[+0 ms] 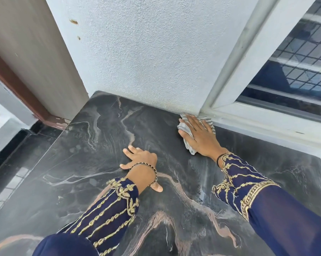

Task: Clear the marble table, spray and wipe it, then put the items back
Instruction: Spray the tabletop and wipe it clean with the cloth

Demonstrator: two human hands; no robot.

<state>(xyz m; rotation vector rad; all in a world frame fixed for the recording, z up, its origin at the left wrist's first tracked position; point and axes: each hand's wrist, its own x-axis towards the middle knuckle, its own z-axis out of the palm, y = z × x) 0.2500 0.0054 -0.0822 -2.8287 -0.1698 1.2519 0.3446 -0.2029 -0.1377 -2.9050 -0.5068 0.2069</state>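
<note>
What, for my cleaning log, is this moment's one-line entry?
step: wiping | right hand: presses striped grey cloth by white wall | left hand: rests on dark marble table

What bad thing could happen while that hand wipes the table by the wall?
The right hand presses the cloth into the corner by the window frame, so fingertips might bump it. The marble table looks wet-streaked near the right sleeve, so the cuff could get damp. The left hand leans on the smooth top and might slip.

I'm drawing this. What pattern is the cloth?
Grey and white stripes on the crumpled cloth under the right hand, clearest in the head view.
</note>
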